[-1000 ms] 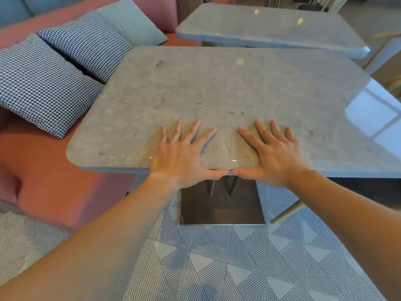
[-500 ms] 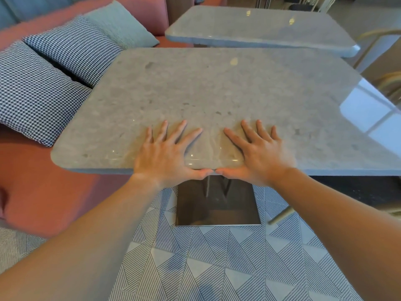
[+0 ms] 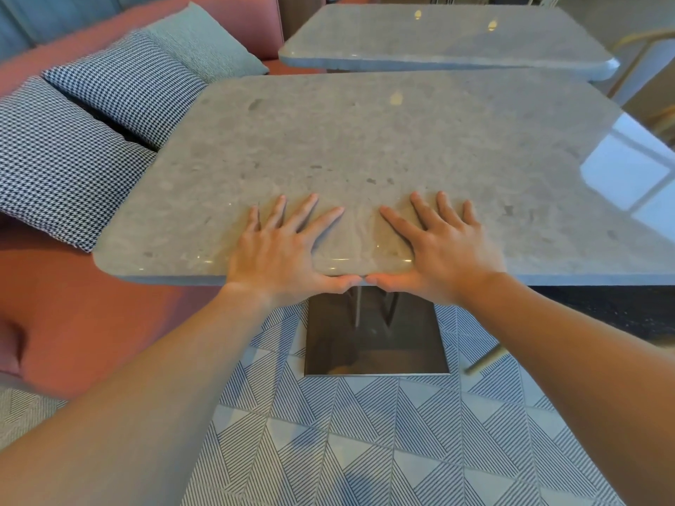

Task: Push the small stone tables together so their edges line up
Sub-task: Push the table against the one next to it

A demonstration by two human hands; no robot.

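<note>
Gap between tables [image 3: 365,140] seemingly hidden

Two stone tables [image 3: 365,147] [image 3: 438,34], three cushions [image 3: 65,169] [image 3: 128,82] [image 3: 208,42], two hands [image 3: 281,253] [image 3: 442,250].

From my remote feed: a terracotta bench sofa [image 3: 73,323] held houndstooth cushions [image 3: 65,166] and a teal cushion [image 3: 204,45], above a blue triangle-patterned carpet [image 3: 365,443]; daylight glared from the right.

Near stone table [image 3: 365,158]: grey, glossy, fills mid-frame. Far stone table [image 3: 438,34]: same, upper right, narrow gap between them.
</note>
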